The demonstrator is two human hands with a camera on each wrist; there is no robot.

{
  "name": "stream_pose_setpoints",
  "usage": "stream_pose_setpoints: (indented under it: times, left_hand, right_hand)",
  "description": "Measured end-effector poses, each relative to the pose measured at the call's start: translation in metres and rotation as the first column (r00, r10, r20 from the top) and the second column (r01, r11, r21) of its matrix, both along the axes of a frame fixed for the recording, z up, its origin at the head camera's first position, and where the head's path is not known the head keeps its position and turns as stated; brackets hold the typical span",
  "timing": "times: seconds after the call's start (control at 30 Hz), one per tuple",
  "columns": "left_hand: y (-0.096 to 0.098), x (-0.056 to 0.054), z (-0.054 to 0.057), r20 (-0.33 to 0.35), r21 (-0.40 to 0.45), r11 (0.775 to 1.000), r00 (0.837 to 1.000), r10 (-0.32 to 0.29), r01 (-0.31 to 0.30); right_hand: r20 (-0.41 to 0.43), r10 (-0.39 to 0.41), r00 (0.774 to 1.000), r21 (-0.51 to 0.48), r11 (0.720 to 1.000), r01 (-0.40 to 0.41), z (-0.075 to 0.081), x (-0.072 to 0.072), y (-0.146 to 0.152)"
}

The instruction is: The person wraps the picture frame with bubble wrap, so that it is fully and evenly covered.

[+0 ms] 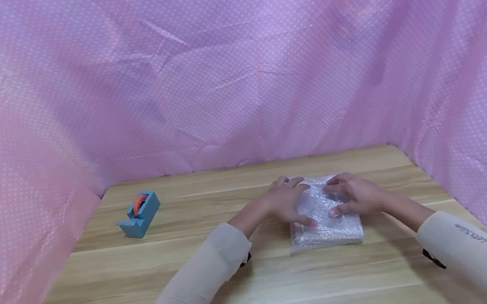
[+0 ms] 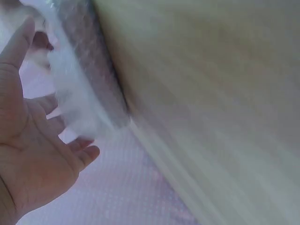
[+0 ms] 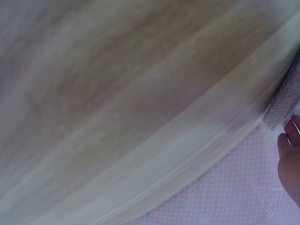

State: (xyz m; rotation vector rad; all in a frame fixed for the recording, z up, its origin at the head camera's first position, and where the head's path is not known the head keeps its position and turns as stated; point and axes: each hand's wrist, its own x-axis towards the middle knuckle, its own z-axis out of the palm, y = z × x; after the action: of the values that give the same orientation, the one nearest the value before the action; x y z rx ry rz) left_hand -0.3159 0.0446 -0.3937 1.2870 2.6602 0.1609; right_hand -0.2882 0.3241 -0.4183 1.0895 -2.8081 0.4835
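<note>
Left hand (image 1: 286,203) and right hand (image 1: 356,196), fingers relaxed and grasping nothing, rest on a bubble-wrapped packet (image 1: 319,208) right of the table's centre (image 1: 263,294); wrapping looks finished, taping apparently remains.

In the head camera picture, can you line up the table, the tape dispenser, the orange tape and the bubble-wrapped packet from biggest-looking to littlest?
1. Table
2. Bubble-wrapped packet, partly covered by hands
3. Tape dispenser
4. Orange tape
</note>
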Motion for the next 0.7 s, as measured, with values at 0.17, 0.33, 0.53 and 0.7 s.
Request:
stream_pose_setpoints:
  times: [0.17, 0.33, 0.53, 0.7]
  left_hand:
    - [-0.025, -0.011, 0.011, -0.006, 0.028, 1.0, 1.0, 0.014, -0.013]
    - [-0.061, -0.025, 0.019, -0.022, 0.043, 0.997, 0.998, 0.063, -0.062]
    - [-0.113, -0.035, 0.019, -0.027, 0.125, 0.981, 0.988, 0.15, -0.145]
    - [-0.158, -0.035, 0.02, -0.036, 0.172, 0.966, 0.979, 0.201, -0.192]
  right_hand:
    - [0.017, -0.015, 1.0, -0.009, 1.0, 0.016, 0.001, 0.0, -0.001]
    - [0.005, -0.02, 1.0, -0.028, 0.999, 0.02, -0.004, 0.0, -0.001]
    - [0.011, -0.026, 1.0, -0.028, 0.999, 0.026, -0.003, 0.002, 0.001]
    - [0.015, -0.016, 1.0, -0.027, 1.0, 0.017, -0.001, 0.001, 0.0]
